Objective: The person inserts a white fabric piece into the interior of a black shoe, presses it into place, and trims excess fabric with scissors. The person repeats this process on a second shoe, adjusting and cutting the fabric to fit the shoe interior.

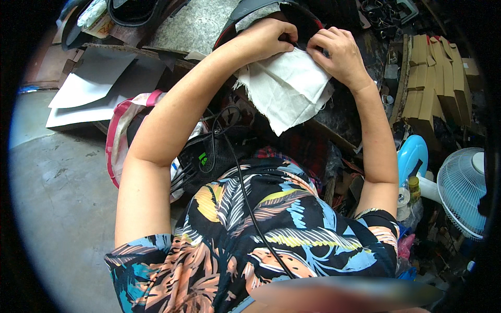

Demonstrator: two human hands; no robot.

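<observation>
A white cloth (289, 91) with a frayed left edge hangs from between my two hands, its lower corner pointing toward me. My left hand (269, 40) is closed, fingertips pinching at the cloth's upper left edge. Facing it, my right hand (338, 56) has its fingers bent and pressed together on the upper right edge of the same cloth. Just beyond both hands lies a black curved piece with red trim (245, 13) and a greyish patch inside; I cannot make out its kind. My left wrist partly covers it.
A pale speckled slab (190, 26) is at the far left, with white sheets (94, 78) beside it. A pink-edged bag (117, 130) stands on the grey floor. Brown cardboard pieces (436, 78) and a blue-and-white fan (462, 190) are at the right. A black cable (242, 188) crosses my front.
</observation>
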